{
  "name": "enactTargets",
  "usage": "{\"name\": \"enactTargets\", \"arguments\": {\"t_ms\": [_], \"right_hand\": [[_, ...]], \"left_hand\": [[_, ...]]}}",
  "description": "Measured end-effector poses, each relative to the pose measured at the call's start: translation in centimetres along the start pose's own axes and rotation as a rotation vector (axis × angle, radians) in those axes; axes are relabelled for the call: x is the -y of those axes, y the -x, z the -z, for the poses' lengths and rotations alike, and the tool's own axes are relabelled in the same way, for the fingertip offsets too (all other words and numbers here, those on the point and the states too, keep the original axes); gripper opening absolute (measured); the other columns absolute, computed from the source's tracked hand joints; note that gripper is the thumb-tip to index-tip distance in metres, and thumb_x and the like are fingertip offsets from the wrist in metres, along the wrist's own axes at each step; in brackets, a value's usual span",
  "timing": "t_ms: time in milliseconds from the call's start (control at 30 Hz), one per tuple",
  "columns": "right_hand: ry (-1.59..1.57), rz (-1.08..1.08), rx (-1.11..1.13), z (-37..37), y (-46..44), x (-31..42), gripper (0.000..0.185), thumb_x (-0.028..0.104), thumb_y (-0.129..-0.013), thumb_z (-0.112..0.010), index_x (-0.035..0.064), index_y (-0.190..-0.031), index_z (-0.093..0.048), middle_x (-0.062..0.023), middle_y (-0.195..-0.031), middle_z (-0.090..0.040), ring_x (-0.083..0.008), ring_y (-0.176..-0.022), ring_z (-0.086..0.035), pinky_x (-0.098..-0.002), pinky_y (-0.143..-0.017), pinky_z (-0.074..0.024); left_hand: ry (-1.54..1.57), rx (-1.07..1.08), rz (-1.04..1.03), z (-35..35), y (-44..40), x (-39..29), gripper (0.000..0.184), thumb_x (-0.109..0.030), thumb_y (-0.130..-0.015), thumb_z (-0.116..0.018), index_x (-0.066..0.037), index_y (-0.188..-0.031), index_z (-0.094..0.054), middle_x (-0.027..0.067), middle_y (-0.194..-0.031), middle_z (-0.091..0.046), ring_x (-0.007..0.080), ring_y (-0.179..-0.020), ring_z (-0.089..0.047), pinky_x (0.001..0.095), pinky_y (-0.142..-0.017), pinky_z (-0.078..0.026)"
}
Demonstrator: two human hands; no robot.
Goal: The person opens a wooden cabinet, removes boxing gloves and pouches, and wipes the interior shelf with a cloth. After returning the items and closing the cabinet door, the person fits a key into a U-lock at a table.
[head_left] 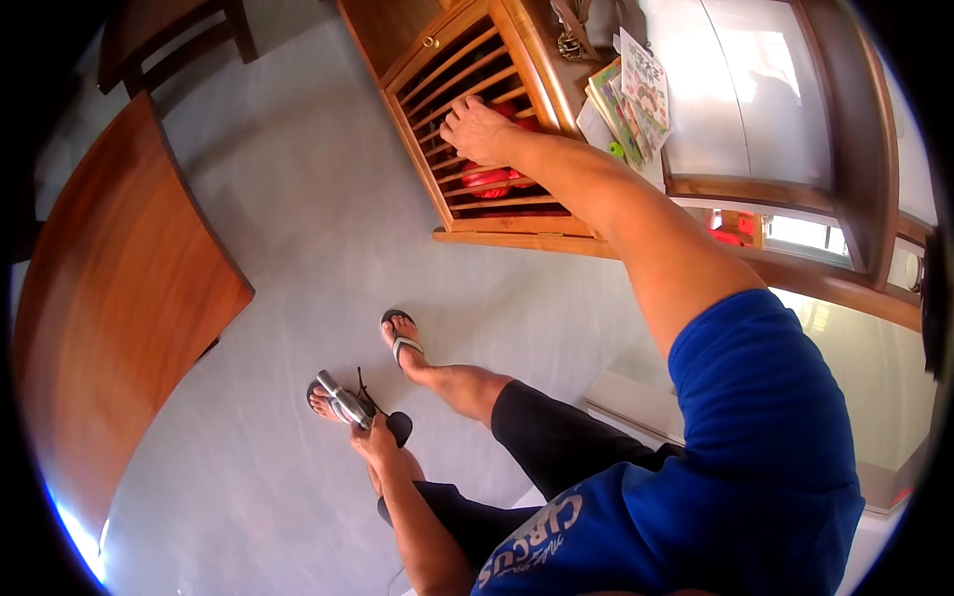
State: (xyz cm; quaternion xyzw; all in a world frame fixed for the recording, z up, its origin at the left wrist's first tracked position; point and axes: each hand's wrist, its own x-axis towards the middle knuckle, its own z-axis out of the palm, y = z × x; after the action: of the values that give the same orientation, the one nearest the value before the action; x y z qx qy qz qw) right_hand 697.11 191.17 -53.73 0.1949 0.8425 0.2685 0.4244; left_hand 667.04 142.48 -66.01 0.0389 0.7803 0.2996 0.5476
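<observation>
Cabinet door of slatted wood (522, 60): glossy orange-brown, striped by parallel bars; small round knob (430, 42): brass-gold. Contents behind the bars (484, 181): bright red, though the slats obscure the exact shade from here. Cylindrical metallic tool (348, 404): silver. Short-sleeved cotton-like T-shirt (765, 397): royal blue, white lettering. Knee-length shorts (556, 422): black. Curved-edge wooden table (129, 288): reddish-brown, visible grain. Smooth floor (288, 248): grey, faintly streaked.

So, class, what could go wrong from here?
The silver device in the left hand might slip and hit the exposed toes, which the sandal leaves uncovered. The right hand is at the slatted door, so it could get pinched if that swings.
</observation>
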Motion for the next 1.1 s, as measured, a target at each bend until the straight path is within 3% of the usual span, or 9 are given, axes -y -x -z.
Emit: {"name": "enactTargets", "arguments": {"t_ms": [200, 333, 367, 433, 500, 533, 633, 800, 1100], "right_hand": [[0.159, 0.107, 0.451, 3.2, -3.7, 0.3, 0.029, 0.016, -0.092, -0.066, 0.0058, -0.117, -0.076, -0.0093, -0.11, -0.074, -0.0362, -0.103, -0.06, -0.0538, -0.072, -0.0427], [0.157, -0.303, 0.233, -2.6, -5.0, 2.8, 0.033, 0.025, -0.092, -0.064, 0.0105, -0.119, -0.074, -0.0142, -0.109, -0.069, -0.0348, -0.103, -0.06, -0.0584, -0.078, -0.0477], [-0.232, -0.368, 0.231, -1.2, -4.1, 1.1, 0.041, 0.03, -0.091, -0.066, 0.0076, -0.125, -0.067, -0.0166, -0.115, -0.066, -0.0348, -0.107, -0.061, -0.0585, -0.087, -0.0498], [-0.411, -0.17, -0.213, -3.7, -1.3, 0.2, 0.042, 0.028, -0.09, -0.066, 0.0023, -0.123, -0.063, -0.0204, -0.12, -0.065, -0.0369, -0.115, -0.061, -0.0485, -0.101, -0.0475], [-0.134, -0.052, 0.17, -3.0, -1.6, -0.1, 0.045, 0.029, -0.092, -0.066, 0.0054, -0.129, -0.06, -0.0176, -0.121, -0.065, -0.0334, -0.119, -0.059, -0.0446, -0.1, -0.0462], [-0.212, 0.162, 0.62, 2.4, -1.5, -1.5, 0.052, 0.024, -0.098, -0.069, 0.0151, -0.147, -0.053, -0.0125, -0.134, -0.067, -0.0394, -0.152, -0.03, -0.0567, -0.126, -0.018], [0.294, 0.144, 0.09, -5.1, -1.7, -0.2, 0.036, 0.026, -0.098, -0.058, 0.0069, -0.128, -0.061, -0.0153, -0.116, -0.068, -0.0306, -0.115, -0.061, -0.0439, -0.092, -0.0479], [-0.133, -0.172, 0.368, -3.0, -3.2, 1.0, 0.038, 0.023, -0.101, -0.052, 0.0066, -0.135, -0.057, -0.0165, -0.11, -0.07, -0.0311, -0.104, -0.066, -0.0477, -0.084, -0.051], [-0.072, -0.086, 0.001, -5.1, -0.9, 1.9, 0.032, 0.017, -0.092, -0.061, 0.0057, -0.121, -0.068, -0.0135, -0.108, -0.071, -0.0304, -0.111, -0.063, -0.049, -0.093, -0.0491]], "left_hand": [[0.007, 0.034, 0.039, 0.1, 1.4, -1.9, 0.027, 0.001, -0.079, -0.064, 0.01, -0.105, -0.063, 0.011, -0.087, -0.067, 0.0182, -0.07, -0.066, 0.0311, -0.061, -0.054], [0.177, 0.023, 0.021, -0.8, 2.0, -2.6, 0.03, -0.001, -0.081, -0.067, 0.008, -0.109, -0.065, 0.0099, -0.093, -0.068, 0.0183, -0.074, -0.066, 0.0312, -0.064, -0.055], [0.222, 0.048, 0.078, -1.1, 2.6, -3.2, 0.029, -0.001, -0.082, -0.068, 0.007, -0.11, -0.065, 0.0095, -0.094, -0.068, 0.0183, -0.075, -0.066, 0.031, -0.064, -0.055], [0.323, 0.022, 0.224, -0.7, 4.2, -5.8, 0.031, -0.002, -0.083, -0.07, 0.005, -0.113, -0.066, 0.0088, -0.095, -0.069, 0.0186, -0.077, -0.066, 0.0307, -0.068, -0.055], [0.286, 0.096, 0.157, 0.1, 2.9, -2.9, 0.035, -0.002, -0.084, -0.067, 0.006, -0.118, -0.062, 0.0105, -0.096, -0.069, 0.0194, -0.081, -0.066, 0.0319, -0.074, -0.055], [0.336, 0.138, 0.141, 0.0, 2.5, -2.0, 0.037, -0.002, -0.085, -0.065, 0.006, -0.121, -0.061, 0.0123, -0.098, -0.07, 0.0206, -0.081, -0.067, 0.033, -0.075, -0.055], [0.741, 0.243, 0.203, -0.9, 3.7, -3.8, 0.038, 0.0, -0.087, -0.059, 0.008, -0.123, -0.058, 0.0168, -0.102, -0.071, 0.0241, -0.081, -0.068, 0.0351, -0.074, -0.057], [0.924, 0.435, 0.252, 0.4, 4.3, -5.2, 0.04, -0.002, -0.086, -0.056, 0.008, -0.124, -0.058, 0.0202, -0.106, -0.071, 0.0249, -0.077, -0.066, 0.0367, -0.078, -0.056], [0.969, 0.492, 0.204, 0.6, 4.5, -5.2, 0.042, -0.005, -0.082, -0.061, 0.008, -0.122, -0.059, 0.0199, -0.107, -0.07, 0.0221, -0.073, -0.063, 0.0379, -0.082, -0.052]]}}
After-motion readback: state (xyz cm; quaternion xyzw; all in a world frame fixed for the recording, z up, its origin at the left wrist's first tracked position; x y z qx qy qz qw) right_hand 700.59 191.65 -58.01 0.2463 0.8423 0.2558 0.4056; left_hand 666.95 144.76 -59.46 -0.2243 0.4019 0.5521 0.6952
